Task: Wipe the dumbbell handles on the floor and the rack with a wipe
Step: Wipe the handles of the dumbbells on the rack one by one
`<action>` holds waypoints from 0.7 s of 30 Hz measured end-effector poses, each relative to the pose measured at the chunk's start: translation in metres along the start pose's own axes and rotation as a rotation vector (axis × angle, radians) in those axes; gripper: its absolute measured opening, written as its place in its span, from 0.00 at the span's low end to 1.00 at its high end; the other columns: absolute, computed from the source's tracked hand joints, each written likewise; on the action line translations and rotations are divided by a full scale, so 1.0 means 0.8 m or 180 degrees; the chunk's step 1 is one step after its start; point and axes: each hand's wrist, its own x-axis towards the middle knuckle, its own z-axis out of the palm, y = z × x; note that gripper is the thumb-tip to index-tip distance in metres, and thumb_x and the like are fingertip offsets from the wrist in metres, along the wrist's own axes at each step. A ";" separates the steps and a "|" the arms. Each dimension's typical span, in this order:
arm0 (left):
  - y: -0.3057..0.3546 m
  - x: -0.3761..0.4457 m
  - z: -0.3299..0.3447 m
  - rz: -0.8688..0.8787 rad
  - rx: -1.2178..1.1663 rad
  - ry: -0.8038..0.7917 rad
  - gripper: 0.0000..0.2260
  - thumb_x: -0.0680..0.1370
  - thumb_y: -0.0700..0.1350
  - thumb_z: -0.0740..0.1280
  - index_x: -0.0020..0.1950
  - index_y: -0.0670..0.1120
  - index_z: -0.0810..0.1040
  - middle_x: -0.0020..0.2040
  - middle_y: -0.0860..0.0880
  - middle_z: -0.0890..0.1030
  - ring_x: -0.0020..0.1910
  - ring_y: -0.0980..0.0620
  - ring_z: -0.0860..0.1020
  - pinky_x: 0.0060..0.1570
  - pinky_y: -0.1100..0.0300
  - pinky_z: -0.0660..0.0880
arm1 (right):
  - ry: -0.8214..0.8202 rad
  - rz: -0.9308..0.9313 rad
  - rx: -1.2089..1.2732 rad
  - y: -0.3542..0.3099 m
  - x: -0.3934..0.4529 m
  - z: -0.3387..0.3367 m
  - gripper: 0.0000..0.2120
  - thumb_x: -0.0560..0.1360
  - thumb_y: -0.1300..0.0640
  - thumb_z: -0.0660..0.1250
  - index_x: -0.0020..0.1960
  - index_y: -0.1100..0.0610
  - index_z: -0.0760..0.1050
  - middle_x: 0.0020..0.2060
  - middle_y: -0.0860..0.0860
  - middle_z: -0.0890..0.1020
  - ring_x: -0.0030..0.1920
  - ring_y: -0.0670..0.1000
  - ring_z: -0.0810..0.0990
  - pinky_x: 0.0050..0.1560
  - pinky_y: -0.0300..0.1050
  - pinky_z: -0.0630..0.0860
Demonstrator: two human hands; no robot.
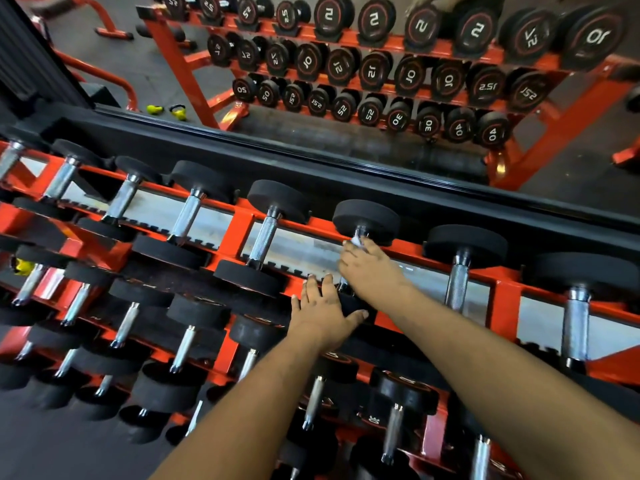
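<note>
Right hand (pixel 370 268) clutches the wipe (pixel 356 241) around a handle; left hand (pixel 323 308), at its 7 o'clock, lies flat on that dumbbell's head (pixel 353 306). Wipe's bunched, might skip the handle's underside.

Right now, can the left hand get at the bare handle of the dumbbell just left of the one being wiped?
Probably yes. The left hand rests flat on a black weight head, holding nothing, and that knurled handle is uncovered beside it.

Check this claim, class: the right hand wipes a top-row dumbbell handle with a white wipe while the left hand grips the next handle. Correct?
Not quite. In the head view the left hand rests flat on a black dumbbell head, gripping no handle. The right hand does hold the white wipe on the top-row handle.
</note>
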 end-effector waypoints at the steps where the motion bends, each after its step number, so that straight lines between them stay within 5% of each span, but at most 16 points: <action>1: -0.001 0.000 0.000 0.0000 -0.0008 -0.0006 0.47 0.77 0.71 0.61 0.83 0.47 0.41 0.83 0.39 0.41 0.82 0.40 0.43 0.80 0.41 0.42 | -0.0011 -0.0266 0.0051 0.004 -0.003 -0.003 0.19 0.80 0.56 0.59 0.71 0.52 0.71 0.71 0.52 0.73 0.76 0.53 0.65 0.77 0.57 0.54; 7: -0.002 0.002 0.003 0.0036 -0.0013 0.0005 0.47 0.77 0.71 0.60 0.83 0.47 0.42 0.83 0.38 0.42 0.82 0.41 0.41 0.80 0.41 0.43 | -0.0023 -0.0951 0.0917 0.038 -0.046 0.010 0.30 0.79 0.63 0.61 0.79 0.50 0.62 0.78 0.46 0.63 0.79 0.47 0.57 0.78 0.57 0.39; 10: -0.002 0.001 0.000 0.0044 -0.0003 -0.0025 0.47 0.77 0.72 0.59 0.83 0.46 0.41 0.83 0.38 0.41 0.82 0.41 0.41 0.80 0.41 0.42 | 0.0089 -0.0118 0.0692 0.037 -0.043 0.023 0.38 0.77 0.68 0.58 0.83 0.51 0.50 0.81 0.49 0.52 0.81 0.50 0.52 0.80 0.56 0.44; 13: 0.001 -0.002 -0.003 0.0026 -0.0004 -0.0038 0.47 0.77 0.71 0.60 0.83 0.47 0.41 0.83 0.38 0.41 0.82 0.40 0.42 0.80 0.42 0.42 | 0.0210 0.0786 0.1696 0.011 -0.027 0.019 0.39 0.77 0.70 0.55 0.83 0.50 0.44 0.82 0.49 0.45 0.81 0.50 0.48 0.80 0.51 0.53; 16: -0.002 0.000 -0.003 0.0033 -0.0038 -0.0033 0.47 0.77 0.71 0.61 0.83 0.47 0.41 0.83 0.38 0.42 0.82 0.40 0.43 0.80 0.41 0.43 | 0.0448 0.1574 0.3034 -0.015 -0.035 0.024 0.30 0.83 0.63 0.57 0.82 0.46 0.55 0.79 0.52 0.63 0.75 0.54 0.67 0.70 0.48 0.69; 18: -0.003 0.003 -0.001 0.0048 -0.0045 -0.0045 0.47 0.77 0.71 0.61 0.83 0.47 0.41 0.83 0.39 0.42 0.82 0.41 0.43 0.80 0.41 0.44 | 0.0601 0.1951 0.3744 -0.029 -0.047 0.024 0.26 0.83 0.60 0.62 0.78 0.47 0.64 0.68 0.54 0.78 0.65 0.54 0.78 0.62 0.47 0.76; 21: -0.003 0.002 0.000 0.0047 -0.0015 -0.0020 0.47 0.77 0.70 0.61 0.83 0.47 0.41 0.83 0.39 0.42 0.82 0.41 0.43 0.80 0.41 0.44 | 0.0677 0.2474 0.4627 -0.038 -0.043 0.013 0.24 0.82 0.62 0.63 0.76 0.52 0.68 0.67 0.47 0.77 0.67 0.47 0.75 0.63 0.41 0.72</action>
